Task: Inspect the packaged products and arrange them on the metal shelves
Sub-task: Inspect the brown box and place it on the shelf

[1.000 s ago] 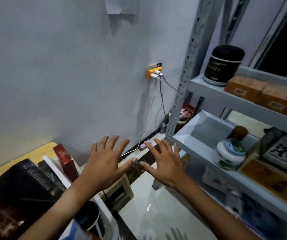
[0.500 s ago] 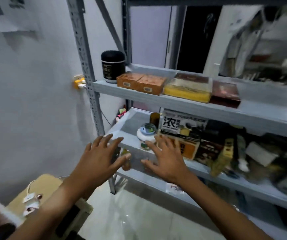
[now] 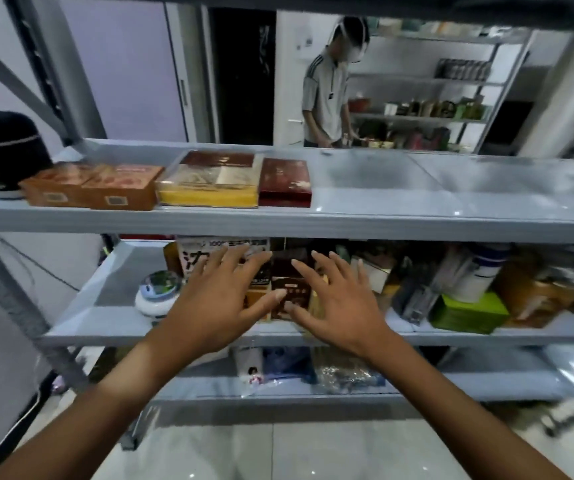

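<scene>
Directly ahead of me stood the metal shelves, with three tiers in view. Both of my hands were raised before the middle tier, palms down. My left hand was spread wide and held nothing; my right hand was likewise spread and empty. Whether either hand touched a package could not be determined.

Upper tier, counted left to right: one black canister, two orange boxes, one clear-lidded yellow box, one dark red box. The right half of that tier was bare metal.

Middle tier: one round white jar, one white printed carton, one brown box between my thumbs, one green box, and further packages too blurred to count.

One other person stood beyond the shelving.

Compared with half a second earlier, my view had turned right and drawn closer to the shelves; my hands kept the same spread posture.
</scene>
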